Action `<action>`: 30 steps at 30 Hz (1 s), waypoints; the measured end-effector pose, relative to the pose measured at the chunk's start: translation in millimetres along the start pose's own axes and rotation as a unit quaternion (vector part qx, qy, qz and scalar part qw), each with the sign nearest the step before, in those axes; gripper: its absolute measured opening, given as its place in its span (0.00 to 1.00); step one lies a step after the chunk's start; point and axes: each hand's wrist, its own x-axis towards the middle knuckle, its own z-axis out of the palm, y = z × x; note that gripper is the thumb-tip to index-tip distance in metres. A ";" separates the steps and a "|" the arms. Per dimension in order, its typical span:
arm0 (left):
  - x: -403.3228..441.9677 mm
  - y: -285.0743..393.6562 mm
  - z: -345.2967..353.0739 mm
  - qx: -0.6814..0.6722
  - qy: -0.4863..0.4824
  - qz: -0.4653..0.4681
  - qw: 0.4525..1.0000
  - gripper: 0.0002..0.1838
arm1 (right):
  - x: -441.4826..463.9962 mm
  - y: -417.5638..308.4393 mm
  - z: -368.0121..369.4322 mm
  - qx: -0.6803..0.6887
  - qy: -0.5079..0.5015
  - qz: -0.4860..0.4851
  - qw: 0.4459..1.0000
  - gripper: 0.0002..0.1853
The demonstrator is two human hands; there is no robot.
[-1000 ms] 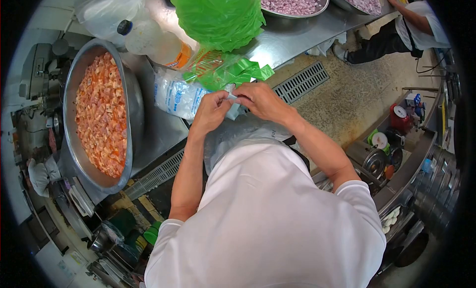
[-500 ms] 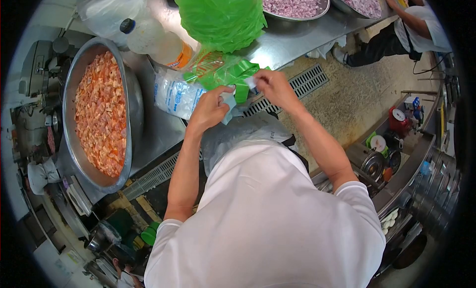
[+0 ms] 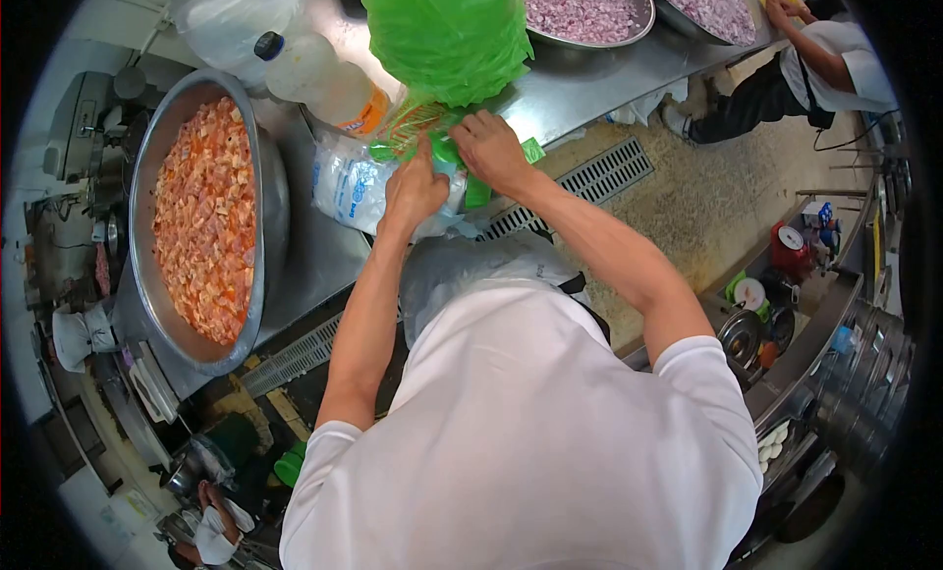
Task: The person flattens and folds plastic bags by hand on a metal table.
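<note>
My left hand (image 3: pixel 416 191) rests over the printed clear plastic pack (image 3: pixel 346 189), index finger extended onto green plastic and the other fingers curled. My right hand (image 3: pixel 491 152) is closed on the flattened green plastic bag (image 3: pixel 445 148), its fingertips bent down into it beside the left index finger. Part of the bag is hidden beneath both hands. Just beyond them stands a big pile of green plastic bags (image 3: pixel 442 40). A clear wrapper with orange and green print (image 3: pixel 408 125) lies between pile and hands.
A large metal bowl of diced orange-red meat (image 3: pixel 206 226) stands at left. Behind are a dark-capped plastic bottle (image 3: pixel 298 67) and bowls of chopped purplish pieces (image 3: pixel 580 10). Another person (image 3: pixel 835 54) works at far right. A floor drain grate (image 3: pixel 604 170) runs beside the metal table (image 3: pixel 580 94).
My right hand has moved left and in, close to my left hand, onto the green plastic. The left index finger has stretched forward. The whitish piece at my right fingers is out of sight.
</note>
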 end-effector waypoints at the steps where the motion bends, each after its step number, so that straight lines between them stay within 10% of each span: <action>1: 0.4 -2.2 1.0 -0.001 0.010 0.005 1.000 0.45 | 0.7 0.6 2.4 -0.015 -0.002 -0.017 1.000 0.07; 16: -13.7 -2.3 -2.3 0.036 -0.024 -0.008 0.999 0.40 | -26.0 3.1 -13.7 -0.017 -0.064 -0.019 0.998 0.26; 30: -22.9 3.4 3.9 0.062 0.064 0.051 0.995 0.27 | -31.4 8.1 -9.5 0.049 -0.078 -0.029 0.995 0.12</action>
